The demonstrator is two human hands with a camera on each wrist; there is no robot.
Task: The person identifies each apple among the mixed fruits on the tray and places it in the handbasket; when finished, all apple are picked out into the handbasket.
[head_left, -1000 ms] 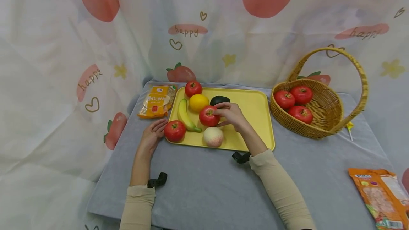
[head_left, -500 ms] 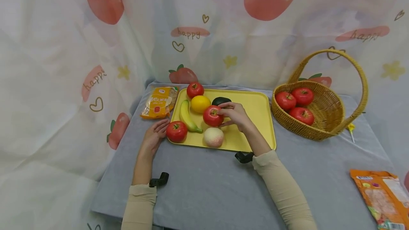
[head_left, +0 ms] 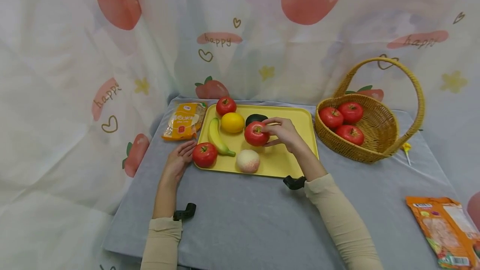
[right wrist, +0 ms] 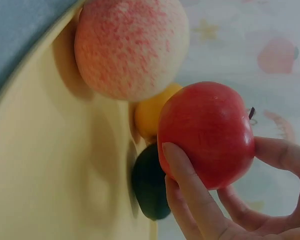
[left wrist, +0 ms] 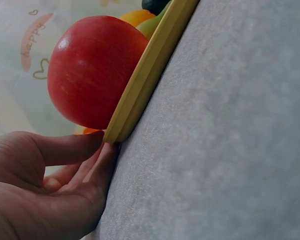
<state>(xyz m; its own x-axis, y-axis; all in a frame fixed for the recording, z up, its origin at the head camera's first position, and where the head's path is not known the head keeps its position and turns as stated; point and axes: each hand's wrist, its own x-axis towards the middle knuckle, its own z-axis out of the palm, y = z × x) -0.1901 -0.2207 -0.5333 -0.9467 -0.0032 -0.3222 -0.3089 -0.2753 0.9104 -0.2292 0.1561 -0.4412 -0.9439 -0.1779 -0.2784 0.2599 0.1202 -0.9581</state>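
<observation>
My right hand [head_left: 283, 131] holds a red apple [head_left: 254, 136] between thumb and fingers. In the right wrist view this apple [right wrist: 205, 131] is raised off the yellow tray [right wrist: 45, 145], its stem towards the right. At the tray's left front corner, my left hand [head_left: 178, 161] pinches the rim, thumb above and fingers beneath in the left wrist view. Close to it sits another red apple [head_left: 204, 155]. A banana [head_left: 216, 136], a lemon [head_left: 232, 123], a dark green avocado [head_left: 256, 118], a peach [head_left: 248, 161] and a third apple [head_left: 226, 105] also lie on the tray.
A wicker basket [head_left: 369, 159] with a tall handle stands right of the tray, with 3 red apples [head_left: 350, 113] inside. An orange food packet [head_left: 183, 122] lies left of the tray, another orange packet [head_left: 442, 228] at the front right. A yellow lollipop [head_left: 406, 147] lies beside the basket.
My right hand has moved a little to the right and lifted the apple off the tray. The left hand stays at the tray's corner.
</observation>
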